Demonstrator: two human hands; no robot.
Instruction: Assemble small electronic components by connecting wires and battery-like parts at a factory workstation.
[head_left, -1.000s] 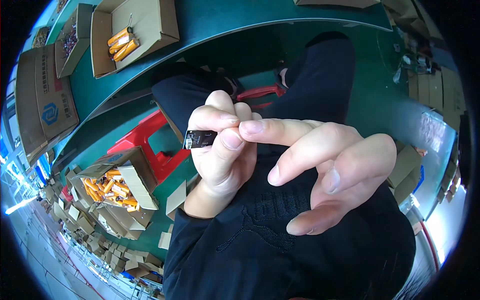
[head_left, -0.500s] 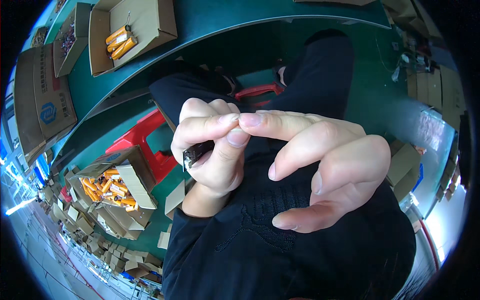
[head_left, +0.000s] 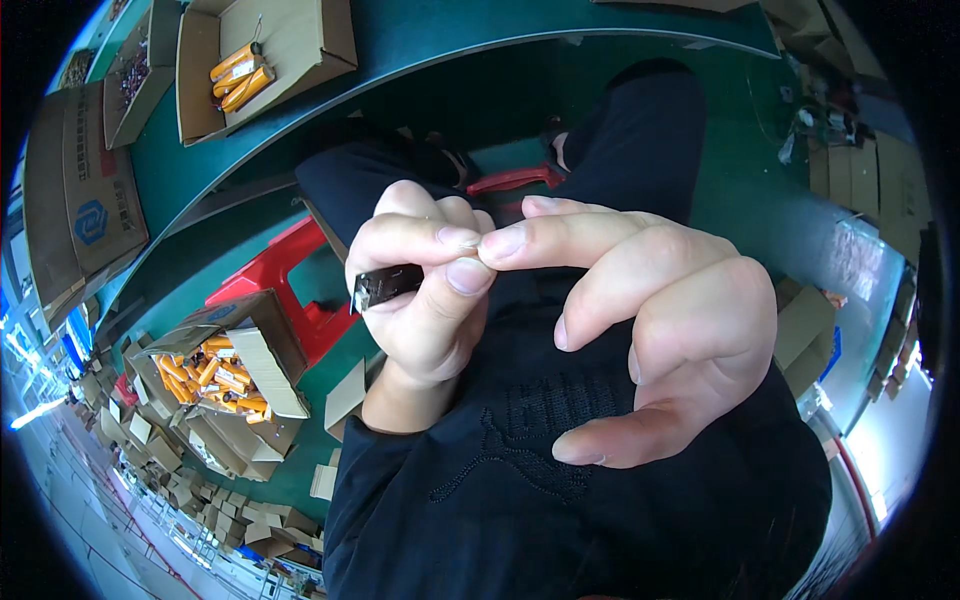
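My left hand (head_left: 420,290) is closed in front of my chest, its thumb and index finger pinching the tip of my right index finger. A small dark tool with a silvery end (head_left: 388,287) pokes out of the left palm, held by the curled fingers. Its exact kind is hard to make out, since most of it is hidden. My right hand (head_left: 670,320) holds nothing; its index finger stretches to the left fingertips, the other fingers are bent, and the thumb stands well apart below. Whether anything tiny lies between the touching fingertips, I cannot tell.
On the green table an open cardboard box (head_left: 330,45) holds several orange cylinders (head_left: 240,80). Lower left, another carton (head_left: 275,365) is filled with similar orange cylinders, beside a red stool (head_left: 265,262). A large closed-looking carton (head_left: 85,190) stands at the far left.
The dark tool has turned slightly in my left palm, and more of it shows. My right fingers have shifted a little, the middle finger lifting into view behind the index. The fingertips stay touching.
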